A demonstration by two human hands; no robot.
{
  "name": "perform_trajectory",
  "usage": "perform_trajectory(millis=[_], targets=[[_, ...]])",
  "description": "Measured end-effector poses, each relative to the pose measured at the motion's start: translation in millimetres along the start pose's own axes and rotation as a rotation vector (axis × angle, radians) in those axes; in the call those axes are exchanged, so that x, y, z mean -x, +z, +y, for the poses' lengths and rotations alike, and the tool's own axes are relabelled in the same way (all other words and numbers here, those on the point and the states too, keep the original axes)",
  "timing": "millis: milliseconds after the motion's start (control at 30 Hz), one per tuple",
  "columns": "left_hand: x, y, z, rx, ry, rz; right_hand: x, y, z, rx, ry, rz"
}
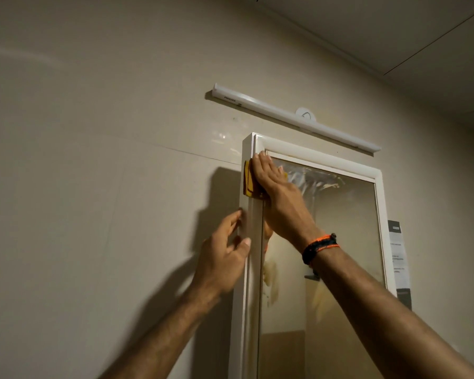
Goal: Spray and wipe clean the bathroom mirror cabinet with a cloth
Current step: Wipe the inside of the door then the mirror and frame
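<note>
The white-framed mirror cabinet [307, 155] hangs on the beige wall, seen from below. My right hand [274, 184] lies flat with straight fingers on a yellow cloth [249, 183], pressing it against the frame's upper left corner; the cloth wraps round the left edge. Lower down, my left hand [225, 255] holds the cabinet's left side edge, thumb on the front and fingers on the outer side. The mirror glass [348, 228] shows smears and streaks near its top. No spray bottle is in view.
A white tube light [290, 116] is fixed to the wall just above the cabinet. A printed paper label [398, 258] hangs at the cabinet's right side. Bare tiled wall [93, 214] extends to the left, and the ceiling is close above.
</note>
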State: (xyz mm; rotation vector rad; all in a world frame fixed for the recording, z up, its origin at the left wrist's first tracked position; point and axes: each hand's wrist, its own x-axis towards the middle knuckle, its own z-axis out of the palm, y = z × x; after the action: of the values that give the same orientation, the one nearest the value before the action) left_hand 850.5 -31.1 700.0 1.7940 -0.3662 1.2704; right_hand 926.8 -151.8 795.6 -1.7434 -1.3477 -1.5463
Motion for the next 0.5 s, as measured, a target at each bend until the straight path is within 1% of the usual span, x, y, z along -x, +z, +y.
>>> perform_trajectory(millis=[100,233,333,500], targets=[[8,1,-5,0.064,-0.046,-0.005,28,5,-4,-0.012,-0.055,0.006],[19,1,-6,0.079,-0.085,-0.037,57,13,-8,-0.004,-0.05,-0.028],[24,1,-4,0.117,-0.099,-0.047,41,8,-7,-0.007,-0.018,-0.028],[28,-1,-4,0.137,-0.11,-0.071,3,5,-9,-0.009,0.069,0.03]])
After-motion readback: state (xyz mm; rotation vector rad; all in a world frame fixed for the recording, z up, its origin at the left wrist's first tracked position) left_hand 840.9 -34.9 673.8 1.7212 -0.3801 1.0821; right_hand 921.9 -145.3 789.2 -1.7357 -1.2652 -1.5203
